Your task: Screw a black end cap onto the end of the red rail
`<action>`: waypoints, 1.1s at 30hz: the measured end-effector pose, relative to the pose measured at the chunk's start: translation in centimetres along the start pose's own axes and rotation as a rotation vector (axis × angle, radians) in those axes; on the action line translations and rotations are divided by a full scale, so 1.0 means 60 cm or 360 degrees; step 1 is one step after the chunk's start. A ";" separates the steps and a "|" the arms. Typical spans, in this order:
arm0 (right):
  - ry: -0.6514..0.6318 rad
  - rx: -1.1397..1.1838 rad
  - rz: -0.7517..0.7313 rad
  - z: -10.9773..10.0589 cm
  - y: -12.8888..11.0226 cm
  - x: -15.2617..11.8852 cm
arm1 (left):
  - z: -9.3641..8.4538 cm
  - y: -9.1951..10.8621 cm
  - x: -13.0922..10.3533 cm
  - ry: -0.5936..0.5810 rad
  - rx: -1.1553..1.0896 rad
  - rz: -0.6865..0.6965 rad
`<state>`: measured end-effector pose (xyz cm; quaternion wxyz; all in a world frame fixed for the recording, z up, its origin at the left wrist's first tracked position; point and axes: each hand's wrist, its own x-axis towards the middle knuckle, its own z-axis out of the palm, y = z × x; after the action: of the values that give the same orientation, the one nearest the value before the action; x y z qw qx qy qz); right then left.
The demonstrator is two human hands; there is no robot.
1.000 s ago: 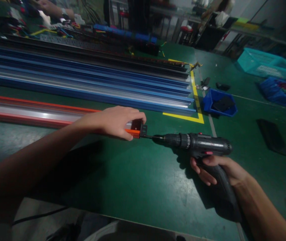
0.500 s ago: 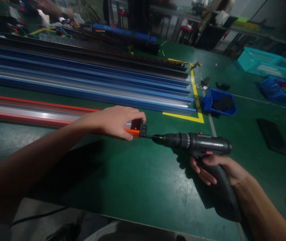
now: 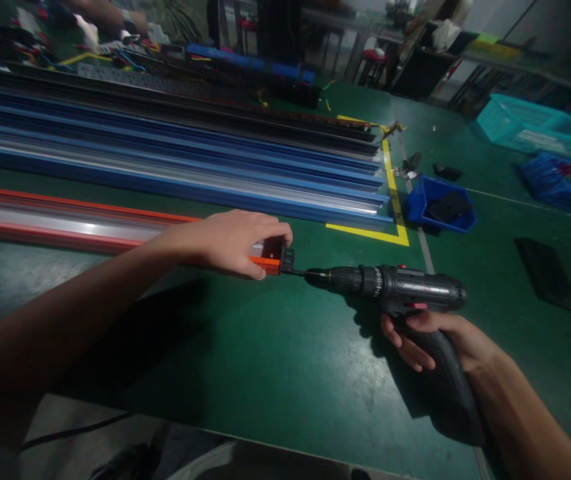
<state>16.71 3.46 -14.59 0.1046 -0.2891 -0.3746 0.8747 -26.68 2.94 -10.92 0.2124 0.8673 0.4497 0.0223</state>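
Grips a long, orange-edged metal profile (image 3: 80, 229) close to its right end with the left hand (image 3: 233, 241), thumb on the near edge and fingers curled over the far side. Has the profile lying flat on the green desk (image 3: 275, 353), with a small black slotted end piece (image 3: 288, 259) at its tip. Keeps the right hand (image 3: 470, 343) closed around the handle of a black cordless drill with red details (image 3: 415, 287), pointing left, its long thin metal bit (image 3: 310, 273) reaching the end piece's lower corner.

Shows, beyond the profile, long blue metal profiles (image 3: 215, 175) side by side, then long black strips (image 3: 215, 110), right ends near yellow tape (image 3: 368, 233). Includes a small blue plastic bin (image 3: 423, 215) right of the tape, a flat black rectangular object (image 3: 548, 273) nearer the right edge, and a turquoise plastic basket (image 3: 540, 140) farther back. Also takes in another person's forearm (image 3: 100, 17) at upper left, blurred.
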 end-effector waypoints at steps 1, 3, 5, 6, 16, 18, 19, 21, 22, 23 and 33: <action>-0.0004 0.0008 -0.0003 0.000 0.001 0.000 | 0.000 0.000 0.000 -0.0001 0.0000 -0.0003; -0.0010 0.0024 -0.0009 0.000 0.001 0.001 | -0.001 0.001 0.000 -0.0003 -0.0001 -0.0002; -0.0014 0.0042 -0.0008 0.000 0.002 0.001 | -0.002 0.002 0.000 -0.0004 -0.0005 0.0005; -0.0014 0.0047 -0.0010 0.000 0.002 0.002 | -0.002 0.002 0.000 -0.0005 -0.0007 0.0007; 0.0010 0.0005 -0.0024 -0.003 0.003 0.001 | -0.001 0.001 0.001 0.0000 0.0006 0.0009; 0.0025 -0.0004 -0.0018 -0.002 0.003 0.001 | -0.001 0.000 0.001 -0.0006 0.0005 0.0008; 0.0027 -0.0004 -0.0014 -0.001 0.002 0.001 | -0.001 0.000 0.002 -0.0008 0.0005 0.0004; 0.0032 0.0002 -0.0004 -0.001 0.002 0.000 | -0.001 0.000 0.001 -0.0010 0.0007 -0.0004; 0.0035 0.0008 0.0005 0.000 0.002 0.000 | -0.001 0.001 0.001 -0.0006 0.0009 -0.0005; 0.0039 0.0013 0.0010 0.000 0.002 0.000 | -0.001 0.001 0.001 -0.0003 0.0010 -0.0005; 0.0015 0.0027 -0.0013 -0.006 0.005 -0.001 | 0.001 0.000 0.000 0.0004 0.0006 0.0004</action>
<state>16.99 3.41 -14.98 0.1124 -0.2908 -0.3678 0.8761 -26.66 2.93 -10.96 0.2101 0.8682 0.4490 0.0229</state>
